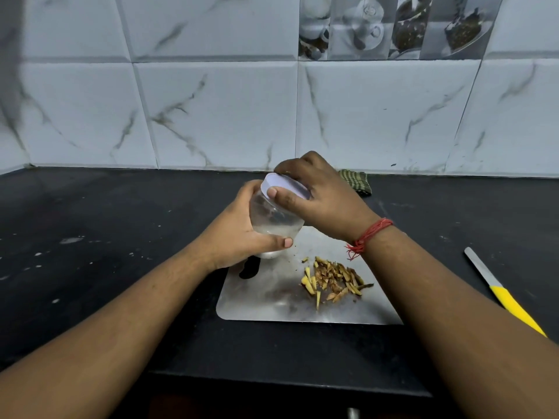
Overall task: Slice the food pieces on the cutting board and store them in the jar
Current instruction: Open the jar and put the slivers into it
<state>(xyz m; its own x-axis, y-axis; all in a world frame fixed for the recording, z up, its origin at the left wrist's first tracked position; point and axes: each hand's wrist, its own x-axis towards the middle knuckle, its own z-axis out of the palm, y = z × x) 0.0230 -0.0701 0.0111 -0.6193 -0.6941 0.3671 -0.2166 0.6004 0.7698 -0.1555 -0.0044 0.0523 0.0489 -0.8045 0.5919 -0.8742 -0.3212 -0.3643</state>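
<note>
- Spillage looks the likeliest mishap: the clear plastic jar [273,219] is held tilted in the air over the far left corner of the cutting board, lid end leaning away toward the wall — if the lid comes free with a jerk, the jar could slip or swing down.
- Left hand [239,234] is wrapped round the jar's body, thumb across its near side; right hand [320,198] is curled over the pale lilac lid [286,186], thumb pressed on its rim. It looks like a twist to open, though which way it turns I cannot tell.
- Sliced food pieces [334,279], thin yellow-brown slivers, lie in a loose heap on the shiny steel cutting board [257,303], right of centre and just near of the jar. They appear already cut, none yet in the jar, which looks empty.
- The heap sits close under the right forearm — a dropped wrist could scatter slivers onto the black stone counter [106,237].
- A knife with a yellow handle [505,297] lies on the counter well to the right, blade pointing away; the forearm could brush it.
- A striped green cloth [357,181] sits bunched at the far wall, behind the right hand.
- Nothing stands between jar and heap.
</note>
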